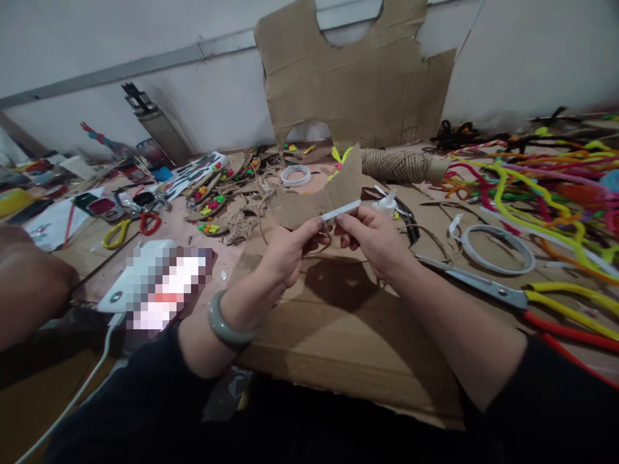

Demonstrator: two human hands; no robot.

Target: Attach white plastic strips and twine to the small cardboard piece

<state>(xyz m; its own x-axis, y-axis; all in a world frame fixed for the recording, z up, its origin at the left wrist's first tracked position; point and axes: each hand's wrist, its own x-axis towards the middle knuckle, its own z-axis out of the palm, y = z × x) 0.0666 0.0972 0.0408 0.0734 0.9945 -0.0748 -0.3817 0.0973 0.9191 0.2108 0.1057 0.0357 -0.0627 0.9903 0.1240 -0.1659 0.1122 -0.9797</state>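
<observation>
A curved piece of cardboard [319, 200] is held up between both hands, with a white strip [342, 211] along its lower edge. My left hand [289, 252], with a grey-green bangle [227, 322] at the wrist, pinches the piece near the strip's left end. My right hand [370, 237] closes thumb and fingers on the piece by the strip's right part. Thin brown cord [264, 222] loops around and below the piece. A large cardboard sheet [348, 348] lies under the hands.
Scissors [512, 296] and a tape roll [498, 249] lie at right, colourful pipe cleaners [536, 193] beyond. A twine roll [401, 165] sits before upright cardboard [353, 77]. At left are a phone [169, 293], a power bank [135, 274] and another person's arm [29, 283].
</observation>
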